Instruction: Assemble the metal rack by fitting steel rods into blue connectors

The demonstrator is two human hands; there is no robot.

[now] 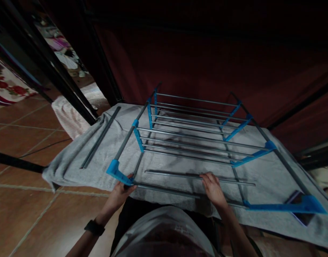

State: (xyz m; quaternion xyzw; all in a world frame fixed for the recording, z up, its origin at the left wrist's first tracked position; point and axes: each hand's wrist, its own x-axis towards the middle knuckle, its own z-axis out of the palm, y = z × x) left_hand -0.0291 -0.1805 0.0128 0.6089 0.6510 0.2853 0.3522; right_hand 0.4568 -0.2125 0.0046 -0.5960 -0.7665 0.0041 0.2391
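Observation:
A partly assembled rack of grey metal rods and blue plastic brackets lies across the grey cloth in front of me. My left hand grips the near-left blue bracket at its lower end, where a rod runs off to the right. With its fingertips my right hand holds a loose metal rod, lying roughly parallel to the rack's crossbars. At the near right, a long blue bracket joins the rack's side tubes.
Two loose tubes lie on the grey cloth at left. A phone-like dark object sits under the right bracket. Dark metal posts stand at left, and a dark red curtain hangs behind the rack.

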